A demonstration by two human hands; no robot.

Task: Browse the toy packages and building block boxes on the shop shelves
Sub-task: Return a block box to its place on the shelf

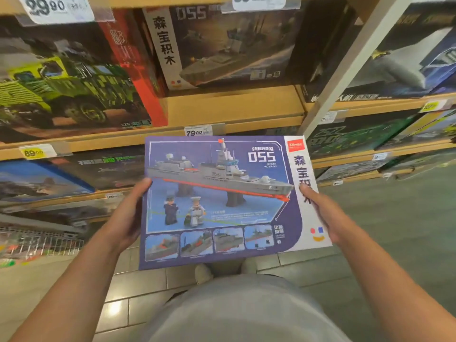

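Warship block box [222, 198], printed face up: my left hand [128, 218] and right hand [325, 215] grip its side edges, near shelves [234, 107].

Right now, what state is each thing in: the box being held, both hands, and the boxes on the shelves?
Warship box: off the shelf, held flat, picture side up.
Left hand: grip on the box's left edge.
Right hand: grip on the box's right edge.
Matching warship box: on the shelf, set back, leaning.
Green truck box: on the shelf, front showing.
Price tag: clipped to the shelf edge, reads 79.00.
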